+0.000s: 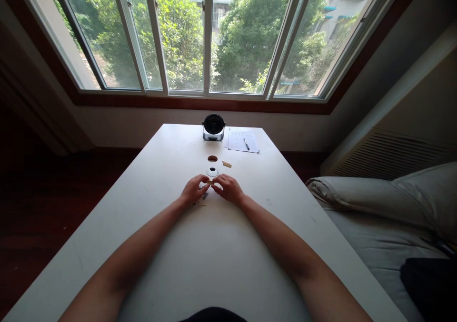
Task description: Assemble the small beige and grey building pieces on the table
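Both arms reach forward over the white table (pixel 214 246). Between the fingertips of my left hand (pixel 194 189) and my right hand (pixel 229 189) is a small tan piece (pixel 210 182), pinched from both sides; its exact kind is too small to make out. Just beyond it lies a round, shiny disc (pixel 213 171) with a dark centre. A few small tan and grey pieces (pixel 202 201) rest beside and partly behind my left hand. Farther off, to the right of the disc, sits a tan strip with a bumpy or holed surface (pixel 226 164).
A dark round opening (pixel 212 159) shows in the tabletop. Behind it stands a small black fan-like device (pixel 213 127). Printed sheets (pixel 237 141) with a pen (pixel 246 144) lie at the back right. A grey sofa (pixel 385 208) borders the right side; a window is ahead.
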`<action>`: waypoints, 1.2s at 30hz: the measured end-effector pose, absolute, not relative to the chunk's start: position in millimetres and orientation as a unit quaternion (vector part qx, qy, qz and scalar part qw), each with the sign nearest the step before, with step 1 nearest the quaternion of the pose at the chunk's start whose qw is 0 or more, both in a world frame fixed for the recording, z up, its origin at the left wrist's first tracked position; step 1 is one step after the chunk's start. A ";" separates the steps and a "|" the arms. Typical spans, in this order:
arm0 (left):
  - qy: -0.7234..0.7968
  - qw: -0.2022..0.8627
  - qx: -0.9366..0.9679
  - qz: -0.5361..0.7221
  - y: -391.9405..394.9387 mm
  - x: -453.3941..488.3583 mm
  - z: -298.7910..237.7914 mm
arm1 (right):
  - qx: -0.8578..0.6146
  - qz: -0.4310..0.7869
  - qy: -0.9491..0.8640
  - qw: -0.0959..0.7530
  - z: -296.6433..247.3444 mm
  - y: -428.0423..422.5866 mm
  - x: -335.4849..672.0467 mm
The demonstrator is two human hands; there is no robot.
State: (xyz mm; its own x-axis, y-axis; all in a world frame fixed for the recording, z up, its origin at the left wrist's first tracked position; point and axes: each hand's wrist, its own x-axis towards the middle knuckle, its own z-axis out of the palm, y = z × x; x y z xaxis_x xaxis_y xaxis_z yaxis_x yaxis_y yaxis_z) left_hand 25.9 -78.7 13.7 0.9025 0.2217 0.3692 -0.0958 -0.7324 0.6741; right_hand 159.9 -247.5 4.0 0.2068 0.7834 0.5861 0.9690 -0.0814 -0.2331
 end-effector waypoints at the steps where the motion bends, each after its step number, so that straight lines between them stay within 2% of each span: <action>1: 0.034 0.363 0.905 0.218 -78.3 25.8 13.5 | -0.718 -0.156 -0.610 0.297 3.7 -247.2 159.9; 36: 0.045 0.351 0.910 0.215 -75.8 25.2 11.7 | -0.714 -0.165 -0.613 0.294 0.6 -244.6 160.4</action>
State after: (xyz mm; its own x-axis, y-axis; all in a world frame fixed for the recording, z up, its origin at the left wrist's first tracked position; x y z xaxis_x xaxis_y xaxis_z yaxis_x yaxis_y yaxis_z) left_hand 25.2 -75.8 11.7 0.9035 0.2326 0.3600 -0.0692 -0.7497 0.6581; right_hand 160.4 -244.6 0.6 0.1926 0.7792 0.5964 0.9734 -0.0748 -0.2166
